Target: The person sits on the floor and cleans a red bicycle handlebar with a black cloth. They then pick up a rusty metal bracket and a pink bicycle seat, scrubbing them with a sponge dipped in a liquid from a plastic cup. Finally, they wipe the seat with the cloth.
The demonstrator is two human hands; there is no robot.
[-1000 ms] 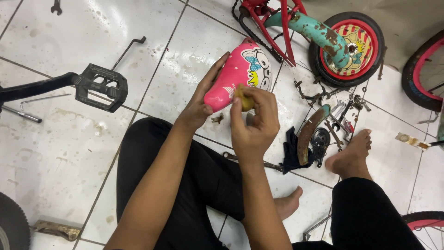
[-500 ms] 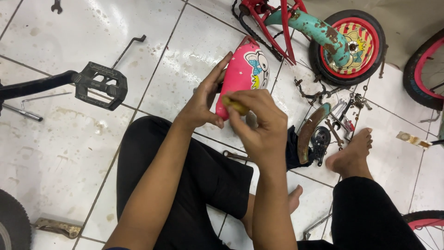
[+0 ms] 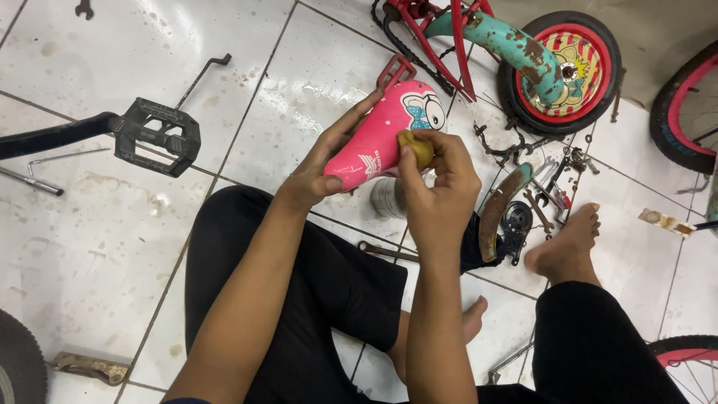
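in the head view, the left hand [image 3: 318, 176] grasps a pink bicycle saddle [image 3: 389, 131] from its left side; the fingers [image 3: 351, 118] are spread and curled along its edge. the saddle is smooth and glossy, with a rounded shape and a cartoon picture near its wide end, and it is held in the air above the white tiled floor [image 3: 90, 217]. the right hand [image 3: 441, 183] is clenched around a small yellowish lump [image 3: 416, 147], which looks soft, maybe a sponge, and presses it on the saddle's right side.

the tiles are shiny and stained. a black pedal [image 3: 157, 135] with a rough square frame lies at the left. a small wheel [image 3: 568, 71] with a black tyre and a rusty teal fork stands at the top right. a rusty curved metal piece [image 3: 497, 209] and small tools lie near the bare foot [image 3: 565, 247].

compared with half a second ago, the saddle is tilted a little more flat, and the right hand has moved up toward the wide end.
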